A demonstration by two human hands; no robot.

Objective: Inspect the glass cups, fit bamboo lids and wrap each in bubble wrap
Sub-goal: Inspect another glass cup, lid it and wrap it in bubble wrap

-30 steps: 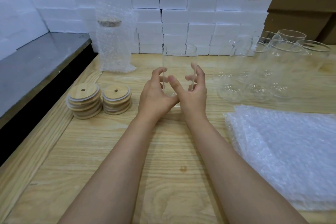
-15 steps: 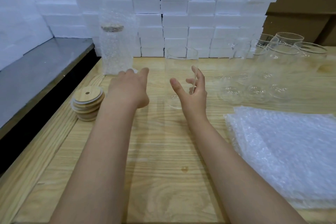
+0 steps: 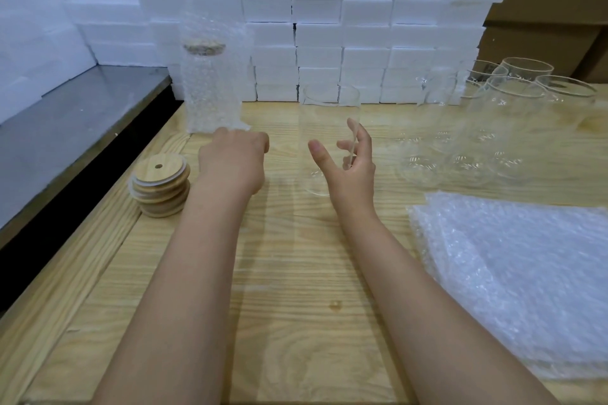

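Glass cup (image 3: 329,141) stands upright mid-table (image 3: 296,273), no lid on. Right hand (image 3: 348,171) is at its near right side, fingers spread, grip loose around the cup; can't tell if it touches the glass. Left hand (image 3: 235,163) hovers palm down, fingers curled, grip empty, just right of the bamboo lid stack (image 3: 161,186) near the left edge. Wrapped cup (image 3: 210,82) at far left. Bare cups (image 3: 493,128) far right, bubble wrap sheets (image 3: 513,273) at right edge.

Clear glass cup (image 3: 329,138), tan bamboo lids (image 3: 161,186), white foam blocks (image 3: 329,26), pale striped-grain wooden table (image 3: 296,273), grey shelf (image 3: 65,128)
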